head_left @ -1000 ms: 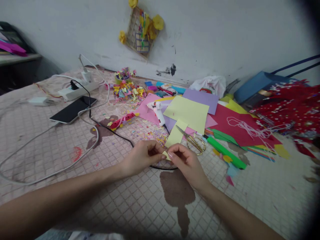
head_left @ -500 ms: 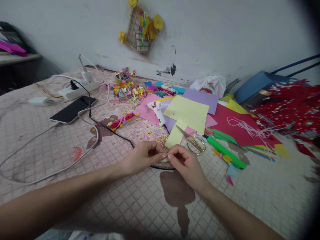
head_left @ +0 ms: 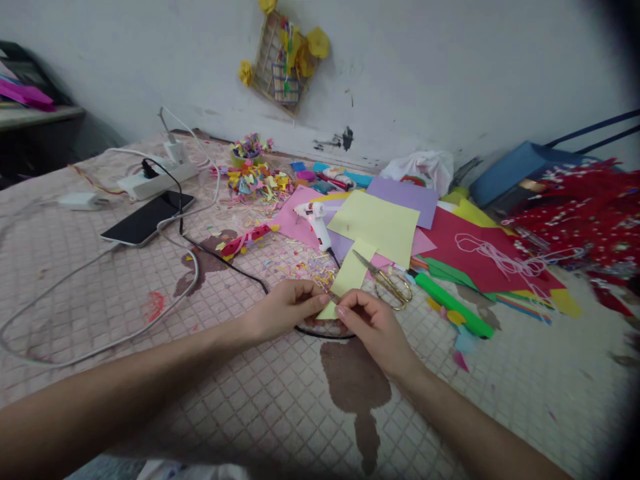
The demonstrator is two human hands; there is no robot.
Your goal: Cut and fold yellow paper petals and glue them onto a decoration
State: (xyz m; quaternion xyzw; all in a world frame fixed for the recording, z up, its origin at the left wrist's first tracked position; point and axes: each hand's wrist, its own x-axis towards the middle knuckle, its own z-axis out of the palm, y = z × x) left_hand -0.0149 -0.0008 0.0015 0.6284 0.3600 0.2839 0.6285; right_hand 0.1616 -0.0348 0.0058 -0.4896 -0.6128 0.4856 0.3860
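Note:
My left hand (head_left: 285, 310) and my right hand (head_left: 377, 327) meet low in the middle of the head view, fingertips pinched and slightly apart. Something small and thin seems to run between them, but its kind is too small to make out. Behind and below the fingers lies a pale yellow paper strip (head_left: 355, 267). Gold-handled scissors (head_left: 393, 288) rest just beyond my right hand, their blades over the strip. Farther back, a white glue gun (head_left: 317, 223) lies on coloured sheets, and its black cord passes beneath my hands.
Pale yellow paper (head_left: 377, 223), purple paper (head_left: 405, 197) and red paper (head_left: 467, 250) overlap at the back. Right of the scissors are a long green object (head_left: 455, 303) and white string (head_left: 510, 257). Leftward, a dark-screened device (head_left: 147, 219) lies near a power strip (head_left: 160, 181). Paper scraps (head_left: 257, 180) heap behind.
My fingertips have drawn a little apart, so more of the yellow strip shows between them. The things on the table stay where they were.

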